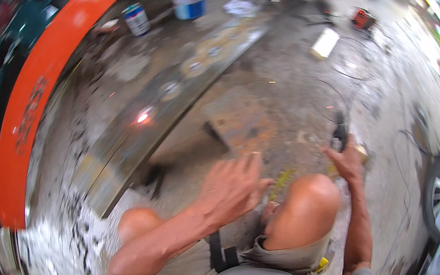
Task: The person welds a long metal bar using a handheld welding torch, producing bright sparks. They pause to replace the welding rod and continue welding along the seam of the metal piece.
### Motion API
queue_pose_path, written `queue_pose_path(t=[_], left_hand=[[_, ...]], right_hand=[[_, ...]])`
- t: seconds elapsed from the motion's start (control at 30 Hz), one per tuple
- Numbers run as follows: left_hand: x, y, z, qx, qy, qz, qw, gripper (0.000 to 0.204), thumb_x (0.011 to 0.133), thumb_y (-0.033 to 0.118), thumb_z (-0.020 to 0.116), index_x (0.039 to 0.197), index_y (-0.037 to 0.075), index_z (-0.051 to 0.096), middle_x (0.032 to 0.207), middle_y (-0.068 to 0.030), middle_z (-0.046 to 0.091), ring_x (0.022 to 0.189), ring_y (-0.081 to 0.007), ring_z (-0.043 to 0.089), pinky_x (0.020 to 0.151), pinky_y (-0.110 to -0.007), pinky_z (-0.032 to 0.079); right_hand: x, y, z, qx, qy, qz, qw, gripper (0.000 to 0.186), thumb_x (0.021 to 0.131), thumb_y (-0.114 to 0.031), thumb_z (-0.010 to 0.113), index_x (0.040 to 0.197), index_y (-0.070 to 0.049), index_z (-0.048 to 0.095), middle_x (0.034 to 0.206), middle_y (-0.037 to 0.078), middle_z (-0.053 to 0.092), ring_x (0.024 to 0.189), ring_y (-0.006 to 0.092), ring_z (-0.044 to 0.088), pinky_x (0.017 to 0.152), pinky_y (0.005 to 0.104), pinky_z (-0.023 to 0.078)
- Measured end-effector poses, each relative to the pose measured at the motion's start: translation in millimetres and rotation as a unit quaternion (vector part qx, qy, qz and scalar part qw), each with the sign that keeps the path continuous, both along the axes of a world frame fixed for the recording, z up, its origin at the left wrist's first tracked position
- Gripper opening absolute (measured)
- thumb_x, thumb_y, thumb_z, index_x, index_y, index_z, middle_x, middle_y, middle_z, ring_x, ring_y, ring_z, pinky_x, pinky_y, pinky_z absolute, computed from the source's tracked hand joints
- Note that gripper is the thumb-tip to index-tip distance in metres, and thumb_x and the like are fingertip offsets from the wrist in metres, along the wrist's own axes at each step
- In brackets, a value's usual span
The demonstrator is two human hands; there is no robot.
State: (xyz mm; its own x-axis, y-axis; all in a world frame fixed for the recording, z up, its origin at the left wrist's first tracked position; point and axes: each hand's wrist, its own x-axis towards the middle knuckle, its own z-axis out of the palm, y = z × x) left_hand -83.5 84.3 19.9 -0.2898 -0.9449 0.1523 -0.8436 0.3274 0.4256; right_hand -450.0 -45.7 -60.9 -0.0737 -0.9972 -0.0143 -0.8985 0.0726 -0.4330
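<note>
A long steel beam [127,143] lies aslant before me, a row of pale round weld marks along its top. One spot [144,116] on it glows white-hot, and a few sparks hang in the air. My left hand [232,188] hovers above my lap, to the right of the beam's near end, fingers stretched out and holding nothing. Beyond my raised right knee, my right hand [348,161] is closed round a black welding electrode holder [340,130], blurred by motion. Its jaw end is too smeared to make out.
A rusty steel plate [245,121] lies right of the beam. An orange and dark green vehicle bumper [59,51] stands at left. Behind are a blue-white bucket [189,3], a can [136,19], a white block [325,43] and an orange machine [363,19]. Cables [415,145] trail towards a car wheel [439,193].
</note>
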Motion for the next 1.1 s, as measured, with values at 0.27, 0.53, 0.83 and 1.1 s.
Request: queue_pose_path(t=[0.27,0.53,0.83,1.1], left_hand=[[-25.7,-16.8,10.8,-0.005,-0.013,-0.031,0.999,0.056,0.1,0.044,0.074,0.126,-0.005,0.066,0.113,-0.0224,0.075,0.094,-0.0376,0.075,0.08,-0.045,0.057],[-24.5,-22.6,7.6,0.018,-0.033,-0.034,0.999,0.055,0.101,0.043,0.074,0.125,-0.006,0.066,0.112,-0.0224,0.075,0.094,-0.037,0.076,0.08,-0.044,0.057],[-15.1,-21.4,-2.0,0.007,-0.029,-0.033,0.999,0.053,0.101,0.043,0.074,0.118,-0.006,0.067,0.106,-0.0206,0.074,0.089,-0.0371,0.076,0.077,-0.043,0.058],[-3.7,-20.1,17.5,0.016,-0.038,-0.037,0.998,0.05,0.102,0.044,0.072,0.114,-0.004,0.067,0.103,-0.02,0.073,0.086,-0.0363,0.076,0.075,-0.044,0.058]], right_hand=[[14.3,10.3,-36.0,0.087,-0.047,-0.003,0.995,0.074,0.077,-0.037,0.085,0.131,0.001,0.052,0.119,0.032,0.073,0.112,0.0498,0.072,0.096,0.0545,0.056],[63.0,-39.8,-47.9,0.132,-0.027,0.041,0.99,0.061,0.077,-0.028,0.077,0.123,0.002,0.052,0.117,0.034,0.072,0.114,0.0542,0.068,0.097,0.0588,0.053],[49.7,-96.3,-49.7,0.122,-0.034,0.027,0.992,0.087,0.074,-0.05,0.089,0.132,0.005,0.054,0.122,0.034,0.072,0.119,0.0503,0.069,0.097,0.0559,0.054],[73.8,-162.9,-7.0,0.148,-0.008,0.051,0.988,0.118,0.074,-0.06,0.089,0.157,0.011,0.043,0.138,0.036,0.066,0.132,0.0469,0.065,0.107,0.0508,0.054]])
